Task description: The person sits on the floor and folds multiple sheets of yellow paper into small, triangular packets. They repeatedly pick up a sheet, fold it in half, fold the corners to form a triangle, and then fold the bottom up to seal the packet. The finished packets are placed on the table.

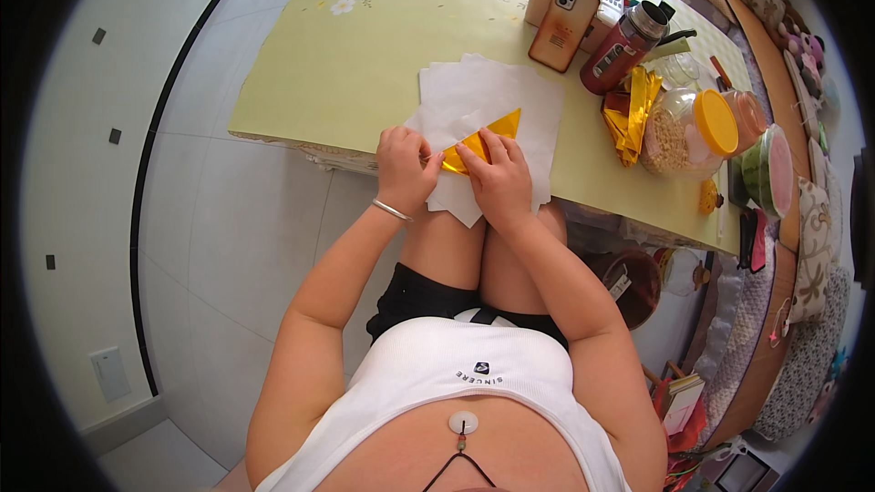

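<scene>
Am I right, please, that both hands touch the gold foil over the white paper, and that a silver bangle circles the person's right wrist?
Not quite: the head view shows the silver bangle circling the left wrist, not the right. The rest holds: the left hand and the right hand touch the gold foil over the white paper.

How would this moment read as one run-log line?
left hand: at gold foil's left end; right hand: on foil; beneath foil: white paper sheets; also on table: phone, red bottle

shirt (465, 351): curved blk word, nr side of table (301, 132)
cloth (392, 46): script txt, table's far part
flask (622, 50): unreadable label, table's rt
</scene>
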The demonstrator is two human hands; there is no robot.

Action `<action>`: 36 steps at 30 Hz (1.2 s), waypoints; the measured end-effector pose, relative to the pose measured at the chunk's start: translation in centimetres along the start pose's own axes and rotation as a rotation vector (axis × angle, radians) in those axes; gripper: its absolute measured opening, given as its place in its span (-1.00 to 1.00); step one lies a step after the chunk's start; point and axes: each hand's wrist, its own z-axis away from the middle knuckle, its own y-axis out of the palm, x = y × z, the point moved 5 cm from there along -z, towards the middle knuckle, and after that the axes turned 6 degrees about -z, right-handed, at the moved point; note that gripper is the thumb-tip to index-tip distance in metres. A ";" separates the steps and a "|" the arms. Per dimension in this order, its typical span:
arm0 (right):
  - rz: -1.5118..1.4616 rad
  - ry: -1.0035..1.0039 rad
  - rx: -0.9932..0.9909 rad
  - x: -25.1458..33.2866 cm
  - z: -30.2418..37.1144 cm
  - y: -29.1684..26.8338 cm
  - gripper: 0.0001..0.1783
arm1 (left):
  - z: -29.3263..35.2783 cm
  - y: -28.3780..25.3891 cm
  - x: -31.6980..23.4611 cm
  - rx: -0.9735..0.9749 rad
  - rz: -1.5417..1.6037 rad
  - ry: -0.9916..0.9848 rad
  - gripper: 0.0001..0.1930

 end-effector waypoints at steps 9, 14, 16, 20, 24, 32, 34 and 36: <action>0.083 -0.015 0.055 -0.2 0.5 0.8 -0.52 | 4.8 0.1 -3.4 0.086 -0.284 0.470 -0.53; 0.005 -0.025 0.108 -0.7 0.6 0.1 -0.48 | 5.0 0.1 -3.8 0.070 -0.308 0.421 -0.62; -0.109 0.013 0.156 -1.2 0.3 -0.4 -0.44 | 4.0 -0.1 -4.0 -0.003 -0.215 0.372 -0.70; -0.183 0.155 0.176 -4.9 -1.8 -1.9 -0.48 | -0.1 -0.4 -4.5 0.010 -0.146 0.184 -0.67; 0.092 0.025 0.313 -7.1 -4.8 -1.9 -0.40 | -2.0 0.2 -3.1 0.008 -0.263 -0.088 -0.40; 0.067 -0.133 0.717 -5.7 -9.0 -0.4 -0.07 | -4.2 1.1 -2.7 0.439 -0.232 -0.241 -0.43; 0.111 -0.162 0.779 -5.4 -9.5 0.0 -0.08 | -3.9 1.4 -2.3 0.318 -0.206 -0.197 -0.46; 0.185 -0.237 0.793 -5.3 -9.8 0.0 -0.09 | -4.0 1.2 -2.6 0.181 -0.183 -0.168 -0.48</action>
